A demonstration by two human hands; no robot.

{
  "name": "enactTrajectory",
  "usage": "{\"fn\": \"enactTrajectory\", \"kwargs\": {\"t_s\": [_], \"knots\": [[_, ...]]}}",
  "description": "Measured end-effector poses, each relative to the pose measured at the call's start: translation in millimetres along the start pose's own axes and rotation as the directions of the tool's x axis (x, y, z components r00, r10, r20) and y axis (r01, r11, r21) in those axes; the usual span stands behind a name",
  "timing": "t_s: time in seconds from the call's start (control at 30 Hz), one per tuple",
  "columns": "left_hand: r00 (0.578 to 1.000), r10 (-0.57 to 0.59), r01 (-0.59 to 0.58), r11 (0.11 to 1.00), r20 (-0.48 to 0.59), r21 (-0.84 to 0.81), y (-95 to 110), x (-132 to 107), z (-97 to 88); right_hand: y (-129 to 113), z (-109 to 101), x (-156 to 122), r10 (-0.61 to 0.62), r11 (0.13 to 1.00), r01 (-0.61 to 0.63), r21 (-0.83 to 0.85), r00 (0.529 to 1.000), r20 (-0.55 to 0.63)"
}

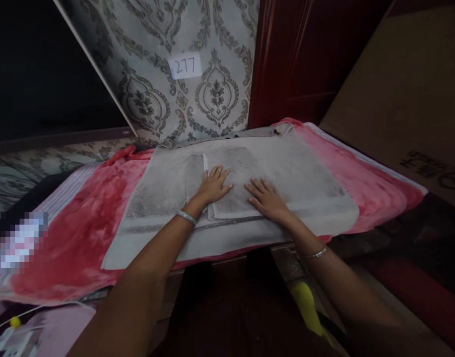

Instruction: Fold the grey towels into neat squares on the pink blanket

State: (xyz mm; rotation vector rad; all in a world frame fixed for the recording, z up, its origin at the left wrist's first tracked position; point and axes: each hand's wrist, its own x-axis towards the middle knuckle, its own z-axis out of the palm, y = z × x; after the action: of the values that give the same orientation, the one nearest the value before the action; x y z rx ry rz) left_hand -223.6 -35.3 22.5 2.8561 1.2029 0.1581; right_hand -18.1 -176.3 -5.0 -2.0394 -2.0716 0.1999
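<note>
A small folded grey cloth (pixel 238 173) lies on a larger pale grey towel (pixel 309 178), which is spread over a pink blanket (pixel 86 228). My left hand (pixel 212 186) lies flat on the left part of the folded cloth, fingers stretched out. My right hand (pixel 266 198) rests palm down on the cloth's right part, fingers spread. Both hands hold nothing. Each wrist wears a thin bracelet.
Patterned wallpaper with a paper label reading 277 (pixel 185 65) rises behind. A dark red door (pixel 301 59) and a brown cardboard sheet (pixel 406 99) stand at the right. A white cable with a yellow bit (pixel 15 322) lies at bottom left.
</note>
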Motion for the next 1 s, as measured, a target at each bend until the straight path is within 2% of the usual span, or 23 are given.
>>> {"fn": "enactTrajectory", "kwargs": {"t_s": [0.13, 0.23, 0.33, 0.43, 0.53, 0.63, 0.7, 0.83, 1.0], "knots": [[1.0, 0.006, -0.006, 1.0, 0.031, -0.01, 0.8, -0.2, -4.4, 11.2, 13.6, -15.5, -0.02, 0.995, 0.034, 0.097, 0.99, -0.143], [0.997, 0.015, -0.013, 1.0, 0.074, -0.028, -0.7, -9.2, -11.3, 22.9, 25.6, -19.3, -0.02, 0.97, 0.088, 0.227, 0.958, -0.285], [0.996, 0.013, -0.009, 0.999, 0.083, -0.039, -7.5, -33.1, -14.8, 31.5, 34.3, -19.6, -0.004, 0.933, 0.141, 0.332, 0.924, -0.383], [0.997, 0.028, -0.024, 0.998, 0.079, -0.058, -16.6, -68.0, -14.2, 34.6, 38.2, -18.9, -0.017, 0.92, 0.18, 0.348, 0.906, -0.423], [0.996, 0.046, -0.04, 0.996, 0.075, -0.082, -21.3, -100.0, -15.3, 32.7, 37.3, -18.6, -0.02, 0.929, 0.178, 0.323, 0.899, -0.436], [0.997, 0.051, -0.047, 0.995, 0.05, -0.089, -15.9, -118.9, -19.6, 23.8, 31.6, -21.5, 0.0, 0.952, 0.134, 0.276, 0.899, -0.438], [0.996, 0.09, -0.089, 0.993, 0.004, -0.077, -6.2, -125.2, -20.6, 11.9, 26.7, -26.8, -0.012, 0.972, 0.115, 0.204, 0.894, -0.449], [0.977, 0.209, -0.21, 0.977, -0.05, -0.027, 17.3, -133.9, -10.7, -20.3, 25.6, -43.6, -0.149, 0.984, 0.174, 0.022, 0.895, -0.422], [0.978, 0.177, -0.176, 0.984, -0.11, 0.022, 27.2, -141.3, 7.2, -40.1, 36.7, -56.9, -0.2, 0.98, 0.174, -0.102, 0.901, -0.384]]}}
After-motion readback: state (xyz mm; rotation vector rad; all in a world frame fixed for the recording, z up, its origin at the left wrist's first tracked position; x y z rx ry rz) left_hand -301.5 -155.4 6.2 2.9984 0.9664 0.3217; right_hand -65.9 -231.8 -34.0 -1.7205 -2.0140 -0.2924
